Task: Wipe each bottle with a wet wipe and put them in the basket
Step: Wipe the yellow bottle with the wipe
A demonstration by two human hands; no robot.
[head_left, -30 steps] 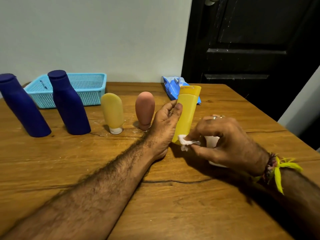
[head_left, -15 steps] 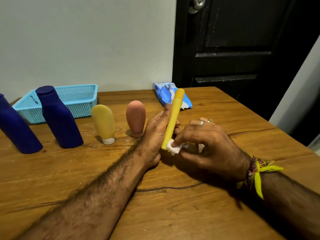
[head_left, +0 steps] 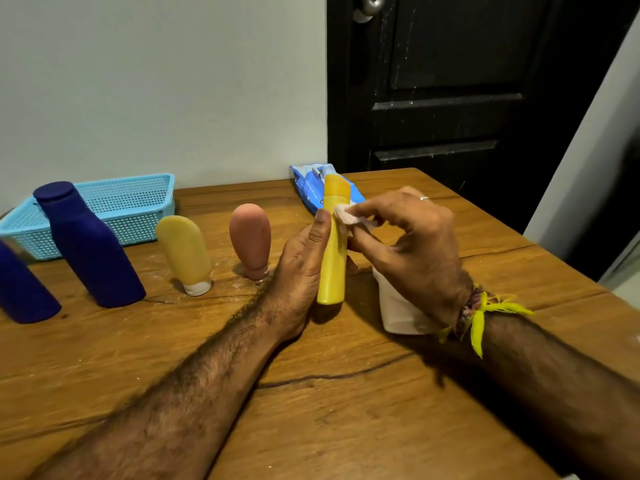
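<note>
My left hand (head_left: 300, 268) grips a tall yellow bottle (head_left: 333, 268) upright at the table's middle, thumb along its left side. My right hand (head_left: 412, 244) pinches a white wet wipe (head_left: 346, 215) against the bottle's upper right side, just under the cap. A white bottle (head_left: 398, 310) stands behind and under my right wrist, mostly hidden. To the left stand a brown tube (head_left: 251, 242), a pale yellow tube (head_left: 185, 252) and two dark blue bottles (head_left: 91, 247) (head_left: 20, 289). The light blue basket (head_left: 138, 206) sits at the back left.
A blue wet-wipe pack (head_left: 308, 188) lies at the table's back edge behind the yellow bottle. A black door stands behind the table on the right. The wooden table's right edge runs diagonally past my right forearm.
My right hand has slid the wipe up the yellow bottle from its base to near the cap. The bottle has turned in my left hand's grip. The camera has tilted up.
</note>
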